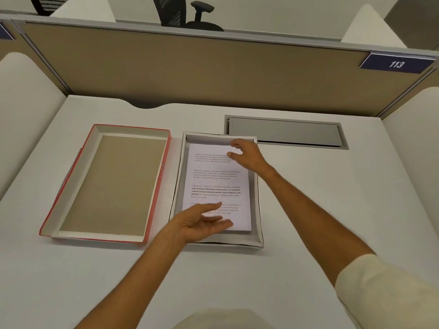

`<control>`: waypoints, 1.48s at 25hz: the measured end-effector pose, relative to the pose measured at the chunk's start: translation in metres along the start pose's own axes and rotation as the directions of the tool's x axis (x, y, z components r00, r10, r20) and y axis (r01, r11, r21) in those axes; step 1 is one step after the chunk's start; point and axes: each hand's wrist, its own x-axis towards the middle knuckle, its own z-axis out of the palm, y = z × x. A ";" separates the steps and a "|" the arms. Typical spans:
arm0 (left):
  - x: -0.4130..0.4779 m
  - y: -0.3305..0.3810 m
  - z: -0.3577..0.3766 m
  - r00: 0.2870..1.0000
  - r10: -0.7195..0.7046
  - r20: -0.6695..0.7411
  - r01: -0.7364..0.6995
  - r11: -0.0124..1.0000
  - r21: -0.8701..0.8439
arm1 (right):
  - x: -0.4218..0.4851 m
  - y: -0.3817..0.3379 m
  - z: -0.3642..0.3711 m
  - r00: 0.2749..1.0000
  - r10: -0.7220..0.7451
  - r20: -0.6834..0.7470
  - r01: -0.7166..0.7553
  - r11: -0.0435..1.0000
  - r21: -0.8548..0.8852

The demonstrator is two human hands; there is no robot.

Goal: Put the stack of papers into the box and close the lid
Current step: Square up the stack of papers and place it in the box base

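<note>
The papers (217, 184) lie flat inside the box (259, 205). Both hands hover spread over them, holding nothing: left hand (202, 225) at the box's near end, right hand (249, 156) at its far end. The lid (164, 179), upturned left of the box, looks light, stiff cardboard; best gripped by its long sides.

One box (257, 210), one lid (71, 186), one paper stack (217, 181), two hands (202, 224).

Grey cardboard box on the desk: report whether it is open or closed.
Open. The grey cardboard box has no cover; the printed paper stack lies exposed inside, and the red-edged lid rests upturned beside it.
</note>
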 end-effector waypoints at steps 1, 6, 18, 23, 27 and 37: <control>0.003 -0.009 -0.003 1.000 -0.022 0.019 0.023 0.999 -0.043 | 0.006 -0.001 0.001 0.999 -0.016 0.030 0.017 0.999 -0.029; 0.012 -0.026 -0.010 1.000 0.006 0.030 -0.001 0.990 -0.140 | 0.032 -0.002 0.003 0.992 -0.022 0.125 0.037 0.992 -0.118; 0.025 -0.023 -0.004 0.995 -0.058 -0.083 0.039 0.976 -0.216 | 0.075 -0.006 0.009 0.965 0.022 0.263 0.017 0.989 -0.146; 0.030 -0.022 -0.007 0.994 -0.077 -0.079 0.056 0.969 -0.242 | 0.084 -0.008 0.012 0.952 0.033 0.304 0.010 0.990 -0.140; 0.032 -0.021 -0.009 0.993 -0.085 -0.076 0.063 0.966 -0.251 | 0.088 -0.006 0.013 0.953 0.044 0.301 0.003 0.988 -0.153; 0.036 -0.022 -0.014 0.995 -0.083 -0.051 0.069 0.969 -0.235 | 0.086 -0.005 0.014 0.952 0.030 0.306 0.021 0.986 -0.163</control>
